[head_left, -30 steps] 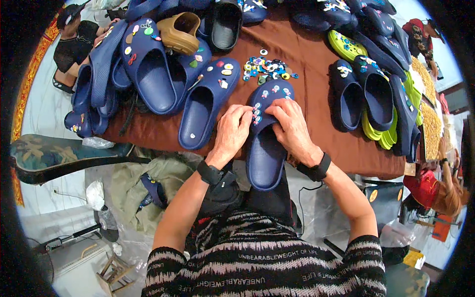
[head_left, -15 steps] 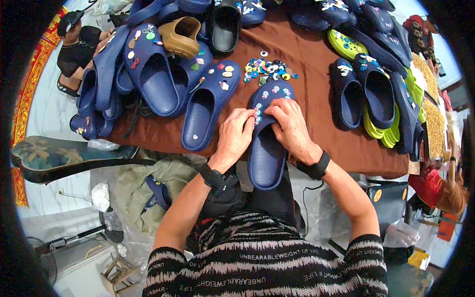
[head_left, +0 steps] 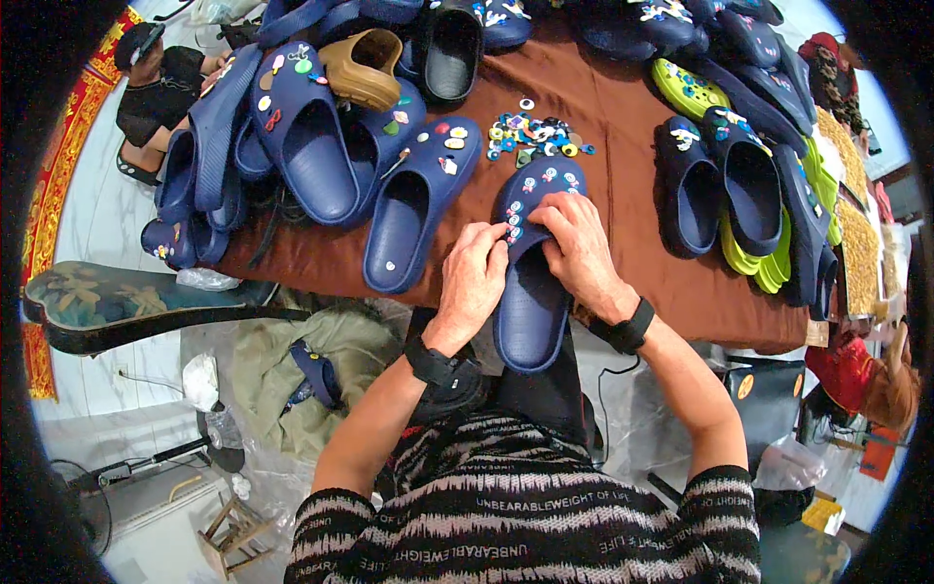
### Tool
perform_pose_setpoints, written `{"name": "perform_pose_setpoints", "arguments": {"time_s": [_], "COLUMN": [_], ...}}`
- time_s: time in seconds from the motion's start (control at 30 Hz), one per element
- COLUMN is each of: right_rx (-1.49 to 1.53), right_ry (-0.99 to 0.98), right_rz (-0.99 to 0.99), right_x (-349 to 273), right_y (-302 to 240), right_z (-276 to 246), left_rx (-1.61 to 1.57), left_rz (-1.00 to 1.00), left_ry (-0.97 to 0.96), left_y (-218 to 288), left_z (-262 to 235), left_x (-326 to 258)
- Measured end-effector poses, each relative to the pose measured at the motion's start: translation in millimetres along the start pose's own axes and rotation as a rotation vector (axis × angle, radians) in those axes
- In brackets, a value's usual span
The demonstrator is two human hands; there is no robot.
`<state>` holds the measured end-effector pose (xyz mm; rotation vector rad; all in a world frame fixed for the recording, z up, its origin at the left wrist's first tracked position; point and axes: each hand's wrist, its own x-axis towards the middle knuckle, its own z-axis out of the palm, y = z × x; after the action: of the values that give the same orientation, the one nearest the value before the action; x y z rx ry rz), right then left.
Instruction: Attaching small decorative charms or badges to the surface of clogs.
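Observation:
A navy clog (head_left: 530, 326) lies in front of me with its toe pointing away and its heel overhanging the table's near edge. Small round-faced charms (head_left: 550, 176) run in an arc over its upper. My right hand (head_left: 582, 255) grips the upper at the foot opening, fingers curled on top and thumb by the rim. Against the clog's left side, my left hand (head_left: 474, 277) has thumb and fingers closed together beside the lowest charm (head_left: 514, 234); anything between its fingertips is hidden. Beyond the toe sits a pile of loose charms (head_left: 538, 136).
Decorated navy clogs (head_left: 418, 209) crowd the brown-covered table (head_left: 623, 282) at left, with a tan clog (head_left: 362, 70) among them. More navy clogs (head_left: 751, 190) and lime-green clogs (head_left: 689, 88) lie at right. An upholstered chair (head_left: 146, 297) stands at left; another person (head_left: 165, 97) sits beyond.
The whole view has shifted slightly. My left fingertips have moved a little down along the clog's side; my right hand keeps its grip on the upper.

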<state>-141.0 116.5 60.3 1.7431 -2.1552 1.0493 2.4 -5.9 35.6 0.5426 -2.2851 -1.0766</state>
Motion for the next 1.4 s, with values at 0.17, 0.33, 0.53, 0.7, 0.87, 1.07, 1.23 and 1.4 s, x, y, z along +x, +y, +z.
{"name": "perform_pose_setpoints", "arguments": {"time_s": [0.17,0.33,0.53,0.7,0.87,1.07,1.23,1.4], "right_rx": [-0.003,-0.004,-0.007,-0.015,-0.017,-0.012,-0.037,-0.073], "right_ry": [-0.001,0.0,0.006,0.006,0.0,0.005,-0.017,0.095], "right_rz": [-0.007,-0.002,0.0,-0.004,0.001,-0.012,0.009,0.234], "right_x": [0.3,0.9,-0.2,0.2,1.5,1.3,-1.0,-22.0], "right_y": [-0.4,-1.0,-0.3,0.3,-2.9,-2.9,-2.6,-17.6], "right_z": [-0.8,0.1,0.8,1.5,-1.4,0.6,-3.2,-13.4], "left_rx": [0.015,-0.116,-0.045,-0.008,-0.232,-0.024,-0.004,-0.166], "left_rz": [-0.023,-0.107,0.028,0.002,-0.17,-0.045,-0.05,-0.165], "left_ry": [-0.009,0.01,0.059,0.047,0.03,0.003,-0.042,-0.024], "left_y": [5.7,5.3,11.0,15.0,12.0,-2.7,3.9,-9.1], "left_z": [-2.1,-2.9,-1.3,-1.7,0.2,1.9,-0.2,3.7], "left_x": [-1.6,-10.5,-10.9,-12.1,-10.9,-7.3,-8.2,-18.3]}}
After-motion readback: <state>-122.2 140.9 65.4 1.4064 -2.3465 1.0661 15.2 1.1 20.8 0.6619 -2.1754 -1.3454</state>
